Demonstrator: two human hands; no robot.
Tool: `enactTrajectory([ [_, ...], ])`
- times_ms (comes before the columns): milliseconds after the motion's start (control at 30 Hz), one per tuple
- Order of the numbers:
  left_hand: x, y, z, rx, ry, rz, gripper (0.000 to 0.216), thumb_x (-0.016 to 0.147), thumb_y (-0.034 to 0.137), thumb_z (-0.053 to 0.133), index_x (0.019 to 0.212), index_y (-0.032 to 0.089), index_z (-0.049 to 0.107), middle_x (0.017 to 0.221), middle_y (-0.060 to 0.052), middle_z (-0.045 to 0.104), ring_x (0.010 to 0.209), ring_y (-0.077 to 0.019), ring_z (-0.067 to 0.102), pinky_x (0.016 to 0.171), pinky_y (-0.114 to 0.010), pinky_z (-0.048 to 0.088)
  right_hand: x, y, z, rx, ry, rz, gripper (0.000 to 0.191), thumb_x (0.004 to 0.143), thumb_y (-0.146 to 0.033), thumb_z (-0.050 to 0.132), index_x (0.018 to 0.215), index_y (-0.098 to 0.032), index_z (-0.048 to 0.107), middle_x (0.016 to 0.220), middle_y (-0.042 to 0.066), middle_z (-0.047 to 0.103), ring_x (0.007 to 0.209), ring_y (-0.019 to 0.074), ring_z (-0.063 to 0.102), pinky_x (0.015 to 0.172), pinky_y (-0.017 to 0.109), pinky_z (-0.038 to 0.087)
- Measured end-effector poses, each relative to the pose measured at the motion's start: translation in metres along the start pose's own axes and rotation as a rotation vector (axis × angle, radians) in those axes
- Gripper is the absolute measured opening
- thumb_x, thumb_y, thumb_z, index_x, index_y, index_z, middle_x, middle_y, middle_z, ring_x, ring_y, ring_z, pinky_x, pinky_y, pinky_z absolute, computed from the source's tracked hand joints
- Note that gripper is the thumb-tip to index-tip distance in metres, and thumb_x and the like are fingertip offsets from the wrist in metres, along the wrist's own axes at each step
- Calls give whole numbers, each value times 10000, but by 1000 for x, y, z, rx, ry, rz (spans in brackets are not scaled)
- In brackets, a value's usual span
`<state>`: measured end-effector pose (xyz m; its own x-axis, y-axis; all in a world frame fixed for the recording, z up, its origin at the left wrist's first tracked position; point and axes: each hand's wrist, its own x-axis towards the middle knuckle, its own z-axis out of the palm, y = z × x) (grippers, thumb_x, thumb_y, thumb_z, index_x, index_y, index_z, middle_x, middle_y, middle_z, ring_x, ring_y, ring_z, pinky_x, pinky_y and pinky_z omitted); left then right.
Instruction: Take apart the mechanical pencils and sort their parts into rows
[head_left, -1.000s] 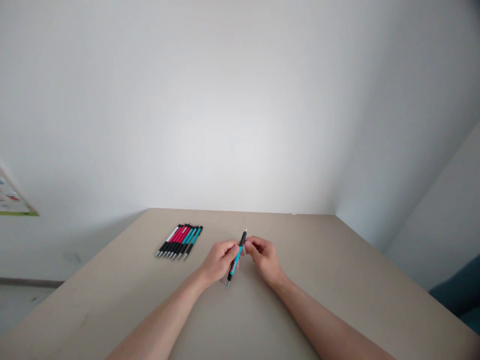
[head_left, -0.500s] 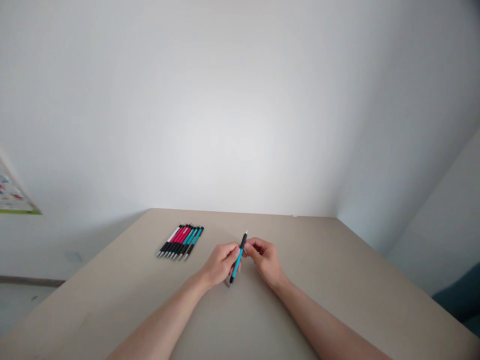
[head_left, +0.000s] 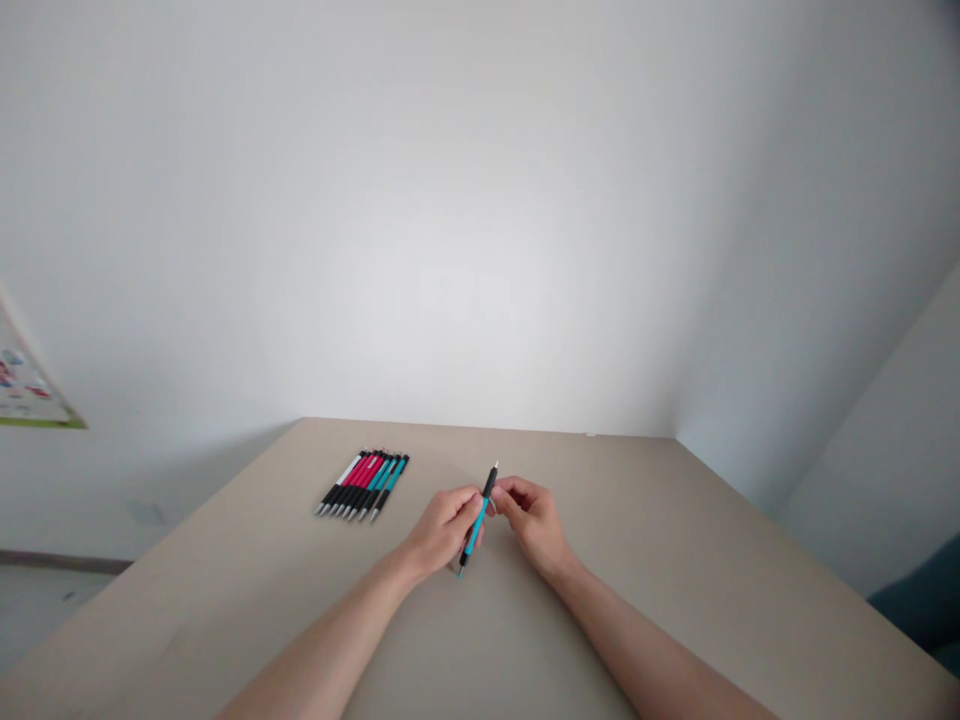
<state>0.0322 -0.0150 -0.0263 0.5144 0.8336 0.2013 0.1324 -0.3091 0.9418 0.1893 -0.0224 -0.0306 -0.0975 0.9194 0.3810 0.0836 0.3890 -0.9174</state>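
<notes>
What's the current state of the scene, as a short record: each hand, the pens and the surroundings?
Left hand: holding a turquoise-and-black pen
Right hand: fingers beside the pen's upper part; contact unclear
Held pen: tilted, silver tip pointing away from the person
Other pens: lying side by side, left of the left hand; white, red and turquoise barrels; silver tips toward the person
Surface: beige table
Background: white wall
</notes>
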Motion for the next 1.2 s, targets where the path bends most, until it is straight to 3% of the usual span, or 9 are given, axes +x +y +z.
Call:
enactTrajectory([
  [500,1,6,0,239,168,135,283,851,407,501,738,151,539,587,35,485,531,-85,413,495,-189,298,1,0,2,20,17,13,263,797,-379,554,691,-147,618,585,-18,488,558,104,410,535,226,317],
  [667,3,8,-1,382,325,156,227,814,375,557,741,169,494,584,53,434,531,-90,391,517,-197,302,-2,2,0,62,25,11,197,771,-346,582,776,-153,621,580,-33,460,518,88,363,505,218,287],
  [767,2,9,-4,488,323,226,125,818,293,544,781,180,505,654,31,475,600,-112,439,572,-212,336,-2,-1,1,29,44,22,264,793,-398,558,693,-155,583,558,-39,432,486,77,322,481,217,265],
  [900,1,10,-7,552,260,297,76,839,167,449,807,184,516,787,-20,531,738,-147,502,667,-243,374,0,-5,0,-73,101,22,378,792,-445,550,552,-157,504,516,-34,407,496,85,330,482,222,265],
  [1000,2,7,-9,562,299,286,126,859,146,405,862,183,526,828,-38,555,787,-164,523,707,-260,387,2,-2,-6,-99,217,44,363,808,-462,512,644,-146,582,526,-26,423,490,94,347,471,225,267],
  [1100,3,5,-12,559,353,246,135,887,234,420,892,180,544,851,-50,588,811,-181,542,730,-274,398,4,4,-14,-95,397,61,382,827,-470,464,747,-133,624,544,-15,433,496,110,378,468,230,277],
  [1200,4,5,-11,560,307,228,154,887,261,441,870,183,573,839,-44,610,795,-177,553,715,-262,397,4,4,-14,-88,409,69,381,822,-474,461,777,-132,623,539,-18,424,492,114,382,466,231,280],
])
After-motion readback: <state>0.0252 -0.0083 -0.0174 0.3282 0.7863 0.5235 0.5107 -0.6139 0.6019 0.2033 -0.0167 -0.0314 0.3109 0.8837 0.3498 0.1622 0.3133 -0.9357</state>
